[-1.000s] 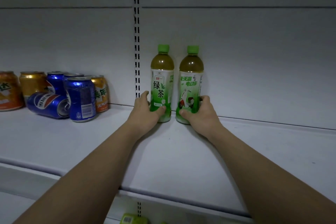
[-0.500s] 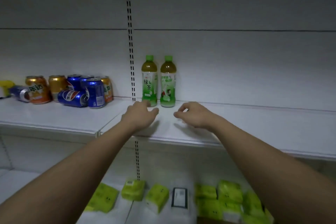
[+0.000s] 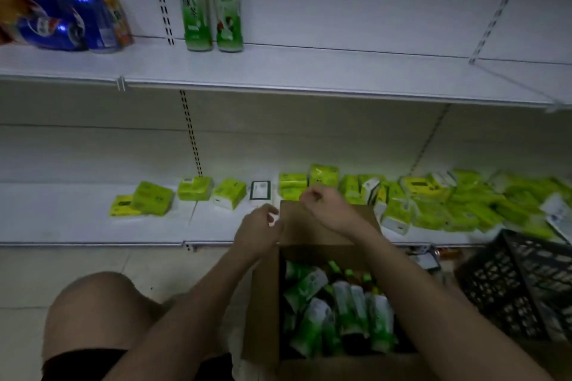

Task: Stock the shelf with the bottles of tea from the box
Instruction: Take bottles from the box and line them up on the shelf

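Two green tea bottles (image 3: 210, 0) stand side by side at the back of the upper white shelf (image 3: 309, 74). An open cardboard box (image 3: 266, 312) sits on the floor below, holding several more tea bottles (image 3: 343, 312) lying on their sides. My left hand (image 3: 258, 230) and my right hand (image 3: 328, 210) hover above the box's far flap (image 3: 297, 226), fingers loosely curled, with nothing held. Both forearms reach over the box.
Several soda cans (image 3: 62, 17) crowd the upper shelf's left end. Green tissue packs (image 3: 433, 198) lie along the lower shelf. A black plastic crate (image 3: 523, 288) stands right of the box. My bare knee (image 3: 93, 315) is at lower left.
Both hands let go of the two bottles on the upper shelf and dropped down to the box. The view tilted down from the shelf toward the floor.
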Available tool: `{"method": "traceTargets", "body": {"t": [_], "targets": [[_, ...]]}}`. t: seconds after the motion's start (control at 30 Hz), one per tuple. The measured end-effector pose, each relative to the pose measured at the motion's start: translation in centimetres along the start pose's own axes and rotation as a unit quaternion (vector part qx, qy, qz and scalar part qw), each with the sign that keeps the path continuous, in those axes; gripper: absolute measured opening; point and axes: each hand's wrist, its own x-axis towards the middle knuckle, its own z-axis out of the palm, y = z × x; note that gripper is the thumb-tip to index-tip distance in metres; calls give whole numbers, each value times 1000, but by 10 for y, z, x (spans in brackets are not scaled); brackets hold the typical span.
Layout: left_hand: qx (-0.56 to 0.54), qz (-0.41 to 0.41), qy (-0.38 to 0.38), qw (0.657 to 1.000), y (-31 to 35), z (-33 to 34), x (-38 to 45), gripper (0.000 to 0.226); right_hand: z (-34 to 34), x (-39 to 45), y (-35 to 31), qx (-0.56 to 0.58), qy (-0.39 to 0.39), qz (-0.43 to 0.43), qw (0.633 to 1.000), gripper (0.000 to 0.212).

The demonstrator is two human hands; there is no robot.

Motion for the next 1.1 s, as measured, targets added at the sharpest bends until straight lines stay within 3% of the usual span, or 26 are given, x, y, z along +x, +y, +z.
{"method": "traceTargets", "body": {"t": [0.2, 0.3, 0.4, 0.57, 0.73, 0.93, 1.1], "targets": [[156, -42, -154, 975, -55, 68, -54, 40, 29, -48, 89, -78, -136, 120, 980, 33], [213, -57, -212, 952, -72, 72, -66, 48, 38, -59, 108, -108, -164, 165, 967, 21], [214, -47, -240, 946, -86, 71, -67, 41, 50, -70, 117, -140, -181, 176, 957, 18], [188, -63, -263, 944, -96, 69, -72, 34, 67, -90, 126, -137, -169, 166, 962, 21], [178, -73, -244, 951, -96, 75, -70, 56, 73, -110, 145, -106, -182, 172, 962, 38], [163, -85, -214, 959, -97, 79, -63, 42, 80, -108, 146, -47, -175, 201, 963, 19], [151, -145, -206, 956, -124, 73, -56, 38, 118, -81, 150, -15, -188, 197, 962, 24]]}}
